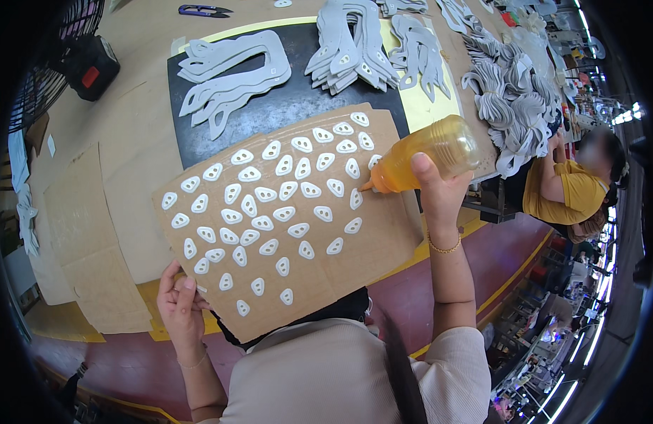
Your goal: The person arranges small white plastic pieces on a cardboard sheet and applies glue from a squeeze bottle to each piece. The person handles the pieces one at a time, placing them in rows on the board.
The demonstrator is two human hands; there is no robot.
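My right hand (443, 187) is wrapped round a squeeze bottle (432, 155) of amber liquid, tilted so its orange nozzle points left. The nozzle tip is beside a small white piece (356, 198) near the right side of a cardboard sheet (319, 275); whether they touch I cannot tell. Many such rounded, three-cornered white pieces with two holes are spread over the sheet. At the sheet's lower left edge, my left hand (181, 304) has its fingers bent round the cardboard and grips it. A thin white strip shows by those fingers.
Stacked grey cut-outs (234, 67) and more grey pieces (351, 53) lie on a black mat (213, 145) beyond the sheet. Blue snips (204, 11) are at the far edge. A fan (58, 56) stands at left. Grey bundles (510, 99) lie near a person in yellow (567, 187).
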